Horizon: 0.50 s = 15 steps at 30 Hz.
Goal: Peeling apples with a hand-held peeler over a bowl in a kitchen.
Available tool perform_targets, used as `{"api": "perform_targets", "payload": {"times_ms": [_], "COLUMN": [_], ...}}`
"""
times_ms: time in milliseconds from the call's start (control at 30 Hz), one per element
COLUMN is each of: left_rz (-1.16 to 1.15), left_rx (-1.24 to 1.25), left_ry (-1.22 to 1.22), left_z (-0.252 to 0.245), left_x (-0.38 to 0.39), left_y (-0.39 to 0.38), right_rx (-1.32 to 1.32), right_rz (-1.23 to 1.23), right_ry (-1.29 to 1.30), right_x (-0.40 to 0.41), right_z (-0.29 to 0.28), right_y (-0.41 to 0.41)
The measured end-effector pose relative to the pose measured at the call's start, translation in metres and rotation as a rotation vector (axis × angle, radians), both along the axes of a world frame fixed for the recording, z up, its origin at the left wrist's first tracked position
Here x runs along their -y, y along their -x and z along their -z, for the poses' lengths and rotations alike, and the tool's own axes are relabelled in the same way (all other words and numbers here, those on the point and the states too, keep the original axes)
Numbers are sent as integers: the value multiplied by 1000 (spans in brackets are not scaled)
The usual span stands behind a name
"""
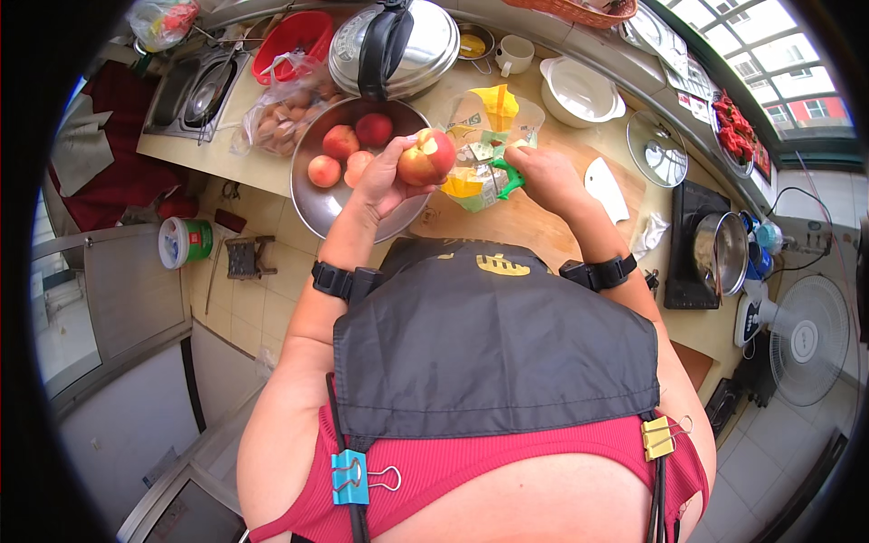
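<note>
My left hand (385, 178) holds a red and yellow peach (426, 157) with a pale peeled patch near its top, over the right side of a steel bowl (326, 214). Several peaches (341, 142) lie in that bowl. My right hand (551, 175) is closed around a green-handled peeler (509, 179), a little to the right of the peach. Behind the tool lies a crumpled clear plastic bag (475, 149) with yellow and green print, on a wooden cutting board (502, 227). A white blade-like kitchen tool (606, 190) rests on the board's right part.
Left of the bowl is a bag of eggs (288, 122); behind stand a red basket (299, 37) and a lidded steel pot (400, 47). Back right are a mug (514, 54), a white casserole dish (580, 91) and a glass lid (657, 149). A cooktop (686, 271) holds a steel pan (721, 251).
</note>
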<state>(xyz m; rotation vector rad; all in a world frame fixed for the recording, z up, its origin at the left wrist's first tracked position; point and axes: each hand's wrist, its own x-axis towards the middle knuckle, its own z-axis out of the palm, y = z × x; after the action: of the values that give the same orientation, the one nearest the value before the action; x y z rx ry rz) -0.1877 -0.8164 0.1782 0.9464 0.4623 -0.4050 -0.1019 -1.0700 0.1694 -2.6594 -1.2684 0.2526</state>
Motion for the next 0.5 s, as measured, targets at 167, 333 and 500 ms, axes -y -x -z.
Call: {"api": "perform_targets", "payload": {"times_ms": [167,333,500], "left_rz": [-114,2,76], "left_rx": [1,19,6], "left_ry": [192,37,-89], "left_z": [5,20,20], "left_x": [16,32,37], "left_y": [-8,-4,-5], "right_rx": [-141,-430,-936], "right_rz": [45,91,302], "right_ry": [-8,-229,-689], "right_x": [0,9,21], "right_z": [-10,-15,-19], "right_y": [39,41,41]}}
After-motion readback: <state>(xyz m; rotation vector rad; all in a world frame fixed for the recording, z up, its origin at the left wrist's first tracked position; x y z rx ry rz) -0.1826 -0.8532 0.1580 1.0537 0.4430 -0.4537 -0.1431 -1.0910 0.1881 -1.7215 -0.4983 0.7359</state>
